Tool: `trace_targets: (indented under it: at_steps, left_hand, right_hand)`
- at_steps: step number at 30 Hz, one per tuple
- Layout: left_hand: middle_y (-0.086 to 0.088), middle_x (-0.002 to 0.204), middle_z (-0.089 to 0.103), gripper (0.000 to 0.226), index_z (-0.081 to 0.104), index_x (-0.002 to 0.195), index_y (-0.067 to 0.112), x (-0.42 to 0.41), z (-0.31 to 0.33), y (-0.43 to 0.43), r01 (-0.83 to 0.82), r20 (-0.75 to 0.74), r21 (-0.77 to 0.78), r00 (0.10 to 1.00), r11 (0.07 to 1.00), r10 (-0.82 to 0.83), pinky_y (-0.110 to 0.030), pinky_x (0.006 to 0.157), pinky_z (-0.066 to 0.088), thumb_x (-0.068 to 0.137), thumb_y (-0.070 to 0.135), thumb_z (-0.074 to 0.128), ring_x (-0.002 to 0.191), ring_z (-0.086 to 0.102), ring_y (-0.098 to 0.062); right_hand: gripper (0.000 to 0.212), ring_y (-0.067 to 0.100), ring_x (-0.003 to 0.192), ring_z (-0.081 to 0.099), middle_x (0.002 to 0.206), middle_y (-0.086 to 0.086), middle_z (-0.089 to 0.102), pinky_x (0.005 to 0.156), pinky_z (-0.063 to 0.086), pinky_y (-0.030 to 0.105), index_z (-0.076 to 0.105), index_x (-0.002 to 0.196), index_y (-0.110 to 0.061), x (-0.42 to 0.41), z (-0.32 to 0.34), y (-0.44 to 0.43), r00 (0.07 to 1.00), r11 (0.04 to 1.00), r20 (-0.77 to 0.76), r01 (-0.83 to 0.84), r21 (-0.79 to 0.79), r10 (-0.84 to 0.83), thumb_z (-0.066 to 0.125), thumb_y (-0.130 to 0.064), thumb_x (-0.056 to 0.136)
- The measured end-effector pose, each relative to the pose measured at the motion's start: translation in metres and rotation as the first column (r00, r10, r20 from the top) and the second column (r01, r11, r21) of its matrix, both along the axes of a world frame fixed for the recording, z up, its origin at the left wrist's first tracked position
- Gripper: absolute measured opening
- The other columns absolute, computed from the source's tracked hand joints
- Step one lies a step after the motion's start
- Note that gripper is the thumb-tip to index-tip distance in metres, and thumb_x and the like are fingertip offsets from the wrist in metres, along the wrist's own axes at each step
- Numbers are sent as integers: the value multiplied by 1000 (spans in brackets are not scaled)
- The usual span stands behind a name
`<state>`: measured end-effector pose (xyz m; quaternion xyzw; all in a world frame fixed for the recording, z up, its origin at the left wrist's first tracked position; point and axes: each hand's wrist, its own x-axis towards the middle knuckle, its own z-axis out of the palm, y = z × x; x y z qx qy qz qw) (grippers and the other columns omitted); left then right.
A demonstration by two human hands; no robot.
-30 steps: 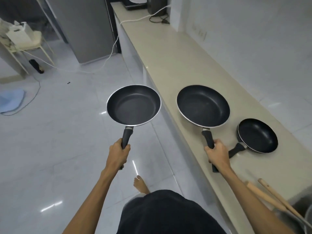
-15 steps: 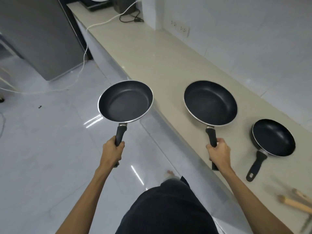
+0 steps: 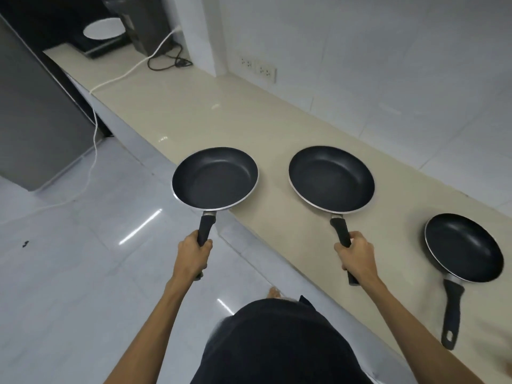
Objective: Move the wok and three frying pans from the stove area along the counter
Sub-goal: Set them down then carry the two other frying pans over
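Observation:
Three black non-stick frying pans are in view. My left hand (image 3: 194, 253) grips the handle of the left frying pan (image 3: 214, 178), which hangs over the counter's front edge. My right hand (image 3: 357, 257) grips the handle of the middle frying pan (image 3: 331, 178), held above the beige counter (image 3: 249, 117). A smaller frying pan (image 3: 464, 246) lies on the counter at the right, untouched, its handle pointing toward me. No wok is visible.
The counter runs away to the far left, where an induction cooker with a white plate (image 3: 104, 31) and a dark appliance (image 3: 144, 26) stand. A white cable (image 3: 124, 76) trails over the counter edge. Wall sockets (image 3: 257, 69) sit on the tiled wall. A grey fridge (image 3: 36, 120) stands left.
The view has swung right toward the counter. My left hand has brought its pan from over the floor to the counter's edge. The wooden utensils at the right have left the view.

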<state>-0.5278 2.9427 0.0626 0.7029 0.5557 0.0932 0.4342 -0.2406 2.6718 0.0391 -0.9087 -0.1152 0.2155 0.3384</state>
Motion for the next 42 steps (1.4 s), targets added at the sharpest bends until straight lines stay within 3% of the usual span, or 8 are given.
trace_targets:
  at_steps: [13,24,29,33,38,40,42]
  left_hand:
    - [-10,66,55,9,57,107,16,70,-11,93,173,-51,42,984,984,-171,-29,32,49,100,21,55,43,54,-24]
    - [-11,67,56,14,59,107,11,111,-19,179,323,-63,28,945,946,-321,-33,32,50,101,23,56,43,51,-24]
    - [-18,74,59,12,57,106,12,131,-21,220,400,-85,33,914,916,-396,-41,33,53,100,22,54,48,53,-29]
    - [-19,76,57,14,56,104,8,149,-25,244,425,-90,35,903,905,-421,-34,30,49,99,21,53,50,50,-31]
    - [-19,81,59,20,56,113,6,166,-36,266,459,-101,46,886,887,-453,-30,32,45,101,22,54,54,55,-32]
    - [-20,87,61,27,55,121,4,171,-40,271,453,-103,38,888,891,-448,-34,37,50,102,23,54,61,60,-36]
    - [-24,96,64,31,53,126,3,176,-42,274,447,-111,21,890,894,-442,-45,52,58,102,23,54,74,66,-45]
  right_hand:
    - [20,23,45,64,73,10,65,33,44,20,52,101,-18,4,-16,52,993,993,-6,114,31,-114,67,-23,89]
    - [29,27,55,65,76,8,64,52,59,42,50,110,-18,-5,-36,77,974,973,-11,228,-35,-228,68,-30,91]
    - [36,17,57,61,72,-1,59,45,44,29,53,117,-7,-11,-44,100,967,964,2,254,-74,-255,68,-29,93]
    - [32,22,56,62,71,1,60,48,47,33,50,113,-12,-13,-48,114,959,957,-15,280,-72,-282,67,-31,94]
    - [33,13,55,55,67,-4,55,45,36,26,53,115,-6,-11,-49,126,952,946,30,306,-106,-305,66,-27,93]
    - [32,11,54,54,66,-6,55,44,34,25,53,114,-7,-9,-49,129,948,940,29,319,-118,-318,66,-27,93]
    - [32,11,54,54,66,-6,54,44,34,25,53,114,-8,-7,-48,132,943,934,28,333,-129,-332,66,-28,93]
